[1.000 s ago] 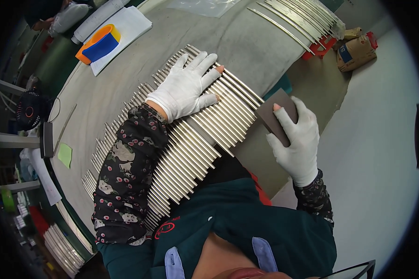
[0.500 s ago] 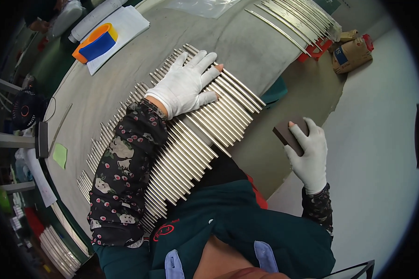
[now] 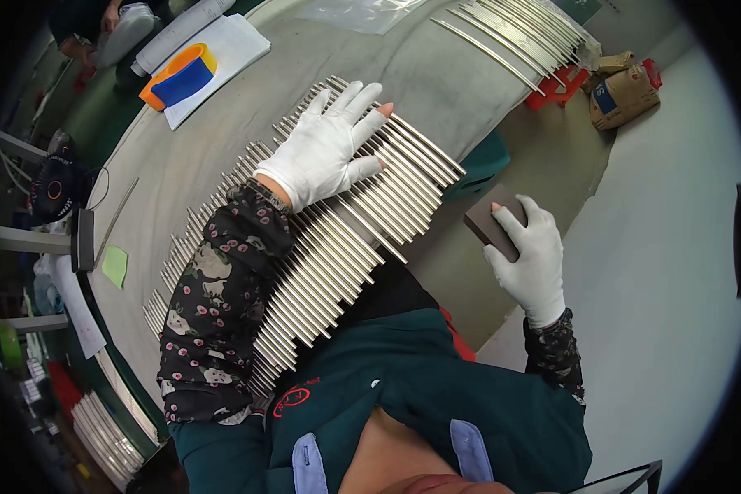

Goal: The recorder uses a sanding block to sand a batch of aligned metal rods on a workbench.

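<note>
The left hand, in a white glove, lies flat with fingers spread on a row of thin metal rods laid side by side across the grey table. The right hand, gloved too, grips a dark brown block, perhaps a sanding pad, off the table's edge, just beyond the rod tips. The rods are smooth, shiny and straight.

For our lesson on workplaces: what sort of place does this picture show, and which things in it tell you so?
Probably a small metalworking or finishing workshop. A long row of thin silver metal rods covers the grey workbench, the white-gloved left hand presses on them, and the white-gloved right hand holds a dark brown rectangular block.
</note>
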A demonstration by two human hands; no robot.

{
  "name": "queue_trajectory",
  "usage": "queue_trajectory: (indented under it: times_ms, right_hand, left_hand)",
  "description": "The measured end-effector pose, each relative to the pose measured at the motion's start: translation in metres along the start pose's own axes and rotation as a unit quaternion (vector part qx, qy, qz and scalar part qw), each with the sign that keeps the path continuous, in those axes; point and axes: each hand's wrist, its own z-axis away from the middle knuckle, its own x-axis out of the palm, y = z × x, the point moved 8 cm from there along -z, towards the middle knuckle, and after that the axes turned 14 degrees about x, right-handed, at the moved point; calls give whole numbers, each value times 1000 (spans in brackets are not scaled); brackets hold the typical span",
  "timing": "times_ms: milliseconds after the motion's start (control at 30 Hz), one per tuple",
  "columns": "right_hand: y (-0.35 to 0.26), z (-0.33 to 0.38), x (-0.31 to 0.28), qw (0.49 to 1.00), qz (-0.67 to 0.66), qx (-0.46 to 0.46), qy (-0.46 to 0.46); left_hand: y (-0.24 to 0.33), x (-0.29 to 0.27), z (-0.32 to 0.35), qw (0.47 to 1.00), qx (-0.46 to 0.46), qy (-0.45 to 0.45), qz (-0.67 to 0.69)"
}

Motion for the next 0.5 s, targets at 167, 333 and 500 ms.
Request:
queue_trajectory:
  times_ms: [167,333,500]
  right_hand:
    - [-3,11,3,1000,-16,5,-6]
    - [-32,17,-3,999,-37,-34,-10]
    - [-51,16,4,997,-56,-57,-6]
  left_hand:
    - [19,12,35,997,57,-46,14]
    - [21,10,47,998,53,-41,17]
    - [22,9,44,998,55,-28,12]
